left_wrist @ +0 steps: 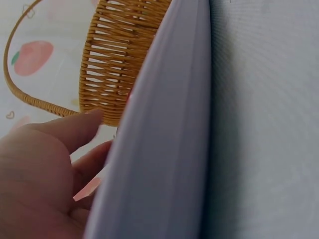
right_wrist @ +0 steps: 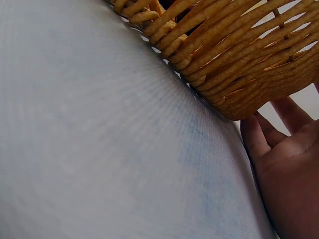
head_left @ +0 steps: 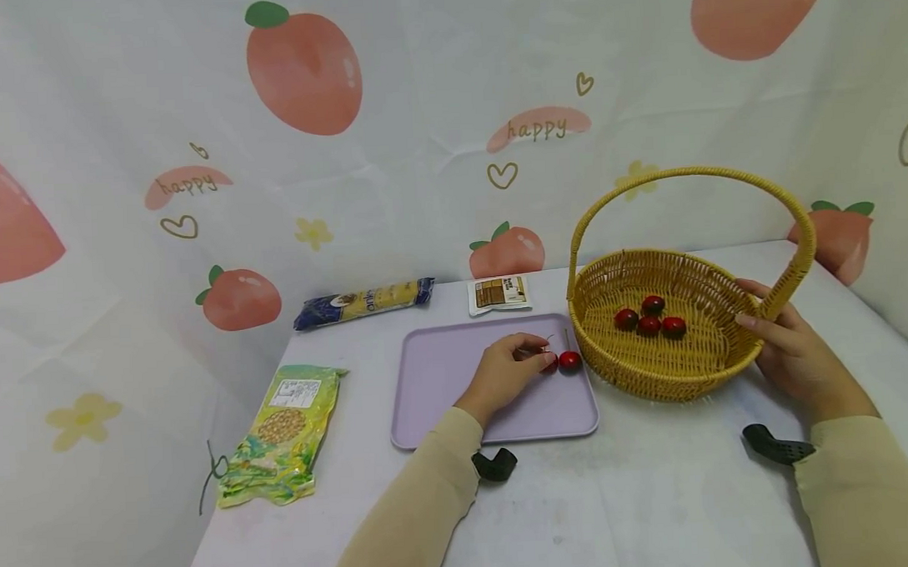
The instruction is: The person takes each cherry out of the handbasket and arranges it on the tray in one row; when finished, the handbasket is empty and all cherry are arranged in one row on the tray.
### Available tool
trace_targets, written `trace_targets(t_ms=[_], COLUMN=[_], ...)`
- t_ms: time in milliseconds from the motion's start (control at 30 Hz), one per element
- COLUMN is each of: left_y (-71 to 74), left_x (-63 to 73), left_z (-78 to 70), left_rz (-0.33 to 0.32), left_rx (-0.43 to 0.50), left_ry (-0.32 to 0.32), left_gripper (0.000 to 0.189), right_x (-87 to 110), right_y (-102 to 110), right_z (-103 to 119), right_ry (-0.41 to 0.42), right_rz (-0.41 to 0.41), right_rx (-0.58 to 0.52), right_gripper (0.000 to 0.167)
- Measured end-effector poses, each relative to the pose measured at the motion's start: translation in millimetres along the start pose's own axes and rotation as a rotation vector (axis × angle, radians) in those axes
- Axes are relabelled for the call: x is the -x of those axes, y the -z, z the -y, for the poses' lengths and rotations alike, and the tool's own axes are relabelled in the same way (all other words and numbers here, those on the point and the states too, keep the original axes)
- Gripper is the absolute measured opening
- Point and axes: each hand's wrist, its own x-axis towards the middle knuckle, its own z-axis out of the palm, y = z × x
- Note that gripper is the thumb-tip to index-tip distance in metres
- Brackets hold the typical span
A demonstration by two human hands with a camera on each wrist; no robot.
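Over the right part of a lilac tray [head_left: 442, 384], my left hand [head_left: 505, 369] pinches a dark red cherry [head_left: 550, 364] between thumb and fingers, which partly cover it. A second cherry [head_left: 570, 361], its stem upright, lies just to the right on the tray. A yellow wicker basket [head_left: 653, 381] with a tall arched handle stands beside the tray, several cherries [head_left: 650, 325] grouped on its bottom. My right hand [head_left: 798, 359] grips the basket's right side near the foot of the handle. In the left wrist view, the tray's rim [left_wrist: 164, 124] hides the left fingertips.
A green and yellow food bag [head_left: 282, 435] lies left of the tray. Behind the tray are a long blue and yellow packet [head_left: 365, 303] and a small white and brown sachet [head_left: 499, 294]. A fruit-printed cloth [head_left: 421, 193] hangs at the back.
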Motion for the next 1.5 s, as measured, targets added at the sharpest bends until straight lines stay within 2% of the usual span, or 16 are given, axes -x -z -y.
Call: trace_targets(t_ms=[133,367,500,633,767,967,1133,1300,1500], left_y=[-0.5,0.2,1.3,2.0,0.2,-5.9,-14.1,-21.5,-28.0], left_x=[-1.1,-2.7,-2.6,-1.4,1.3,6.5,5.6,-6.6,-30.5], left_z=[-1.3,-5.8,-11.6,-23.6,-37.2,-57.1,-71.6,-85.8,-103.7], left_rz=[-0.050,-0.098,-0.121,-0.132,-0.109,-0.028,0.012,0.065,0.136], left_rx=[0.073,0.163,0.200,0.223,0.265,0.357,0.361,0.364,0.421], left_ry=[0.026,0.082,0.069,0.036,-0.003,-0.048,-0.092,-0.143,-0.192], left_gripper=[0.026,0.043,0.047,0.048,0.044,0.047,0.044,0.048,0.061], right_x=[0.0,-1.0,-0.5,-1.2,-1.4,-1.3,-0.4,1.2,-0.7], right_y=[0,0,0,-1,-1,0,1,1,0], right_z=[0,0,0,1,1,0,-4,-6,-2], right_ry=[-0.005,-0.007,-0.003,0.009,0.010,0.001,0.018,0.018,0.012], right_rz=[-0.011,-0.009,0.003,0.009,0.001,-0.001,0.013,0.021,0.019], right_rx=[0.015,0.009,0.006,-0.016,-0.027,-0.013,-0.039,-0.040,-0.023], right_gripper=[0.057,0.057,0.057,0.055,0.055,0.055,0.054,0.054,0.055])
